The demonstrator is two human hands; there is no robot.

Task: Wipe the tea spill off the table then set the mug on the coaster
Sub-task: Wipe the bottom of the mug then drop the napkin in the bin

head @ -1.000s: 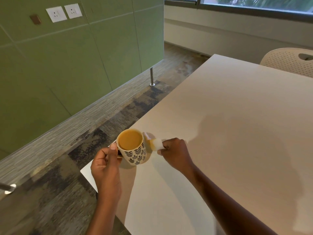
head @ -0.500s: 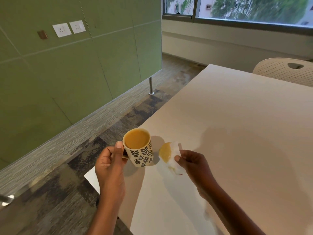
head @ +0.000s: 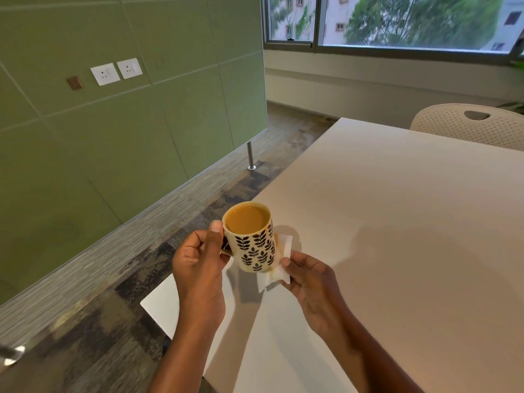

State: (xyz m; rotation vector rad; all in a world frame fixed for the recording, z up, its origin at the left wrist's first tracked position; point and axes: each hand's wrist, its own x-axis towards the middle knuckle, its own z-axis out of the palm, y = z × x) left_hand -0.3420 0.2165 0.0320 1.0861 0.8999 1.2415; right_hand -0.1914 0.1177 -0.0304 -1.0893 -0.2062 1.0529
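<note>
Mug [head: 253,245], cream with black leaf print, nearly full of milky tea, upright and held off the table [head: 397,222] over its near left corner. Left hand [head: 198,268] grips it at the handle side, fingers curled, thumb up near the rim. Right hand [head: 309,279] pinches a white tissue [head: 285,248] with a tea stain, just beside the mug's right side. Perforated chair [head: 467,123] at the far edge. Two wall sockets [head: 116,71] on the green panel.
</note>
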